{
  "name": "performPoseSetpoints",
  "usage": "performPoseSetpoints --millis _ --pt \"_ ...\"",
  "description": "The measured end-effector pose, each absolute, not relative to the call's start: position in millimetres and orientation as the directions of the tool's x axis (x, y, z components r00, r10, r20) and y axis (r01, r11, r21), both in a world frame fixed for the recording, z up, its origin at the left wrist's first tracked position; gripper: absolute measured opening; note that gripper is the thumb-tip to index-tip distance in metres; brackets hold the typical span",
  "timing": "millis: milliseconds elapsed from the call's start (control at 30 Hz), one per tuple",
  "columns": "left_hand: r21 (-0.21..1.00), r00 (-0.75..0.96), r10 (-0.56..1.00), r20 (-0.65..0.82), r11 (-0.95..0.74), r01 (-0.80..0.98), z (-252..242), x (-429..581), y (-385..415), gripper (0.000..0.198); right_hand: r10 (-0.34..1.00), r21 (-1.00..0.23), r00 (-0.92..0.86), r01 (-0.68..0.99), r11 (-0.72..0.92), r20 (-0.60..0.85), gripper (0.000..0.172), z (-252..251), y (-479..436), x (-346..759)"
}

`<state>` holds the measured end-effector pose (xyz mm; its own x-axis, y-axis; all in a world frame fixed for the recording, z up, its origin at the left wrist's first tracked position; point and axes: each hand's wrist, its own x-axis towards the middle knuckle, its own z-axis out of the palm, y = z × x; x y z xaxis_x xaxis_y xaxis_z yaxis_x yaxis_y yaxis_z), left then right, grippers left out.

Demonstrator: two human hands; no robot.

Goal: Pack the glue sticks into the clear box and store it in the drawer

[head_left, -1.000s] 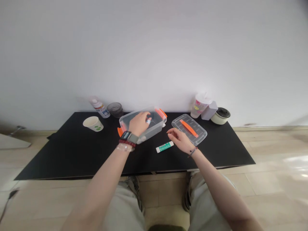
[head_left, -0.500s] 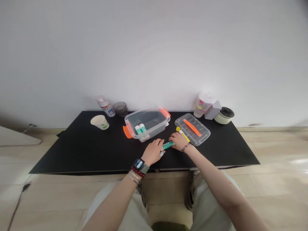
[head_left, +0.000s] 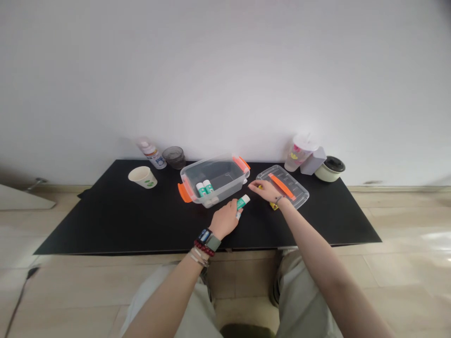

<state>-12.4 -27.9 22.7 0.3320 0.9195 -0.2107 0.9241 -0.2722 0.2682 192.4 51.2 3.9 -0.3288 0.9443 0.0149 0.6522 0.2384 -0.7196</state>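
Observation:
My left hand (head_left: pixel 226 218) is closed around a green and white glue stick (head_left: pixel 243 202), lifted just in front of the clear storage box (head_left: pixel 213 180) with orange latches. Two more green and white glue sticks (head_left: pixel 205 188) stand inside the box at its left end. My right hand (head_left: pixel 267 189) hovers over the table to the right of the box, fingers partly spread, over a yellow stick (head_left: pixel 273 205) that lies beside the clear lid (head_left: pixel 283 186) with the orange strip.
On the black table (head_left: pixel 116 220) stand a paper cup (head_left: pixel 141 177), a spray bottle (head_left: pixel 151 154) and a dark glass (head_left: pixel 174 156) at the back left. A plastic cup (head_left: pixel 298 153), a white box (head_left: pixel 313 160) and a lidded bowl (head_left: pixel 330 168) stand at the back right.
My left hand left the box, came down to the glue stick on the table, closed on it and lifted it toward the box. My right hand moved off it toward the lid.

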Motion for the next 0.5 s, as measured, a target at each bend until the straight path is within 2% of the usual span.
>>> performPoseSetpoints --millis 100,167,267,333,500 --pt "0.252 0.316 0.917 -0.244 -0.255 0.934 22.6 -16.7 -29.1 0.030 0.979 -0.482 -0.189 0.852 0.204 0.078 0.031 -9.4 63.0 189.0" --pt "0.245 0.317 0.913 -0.257 -0.256 0.935 23.3 -19.3 -30.9 0.028 0.976 -0.328 -0.199 0.919 0.218 0.091 0.042 -19.0 67.8 182.8" --pt "0.233 0.310 0.909 -0.279 -0.249 0.940 26.5 -23.4 -33.4 0.028 0.967 -0.175 -0.246 0.951 0.254 0.070 0.049 -31.8 73.2 171.9" --pt "0.229 0.299 0.909 -0.291 -0.238 0.944 28.7 -26.1 -34.3 0.028 0.965 -0.123 -0.256 0.958 0.261 0.055 0.046 -38.0 76.4 166.4" --pt "0.237 0.296 0.916 -0.271 -0.235 0.943 30.1 -30.2 -32.9 0.029 0.963 -0.099 -0.264 0.958 0.268 0.051 0.039 -43.2 82.0 162.0"
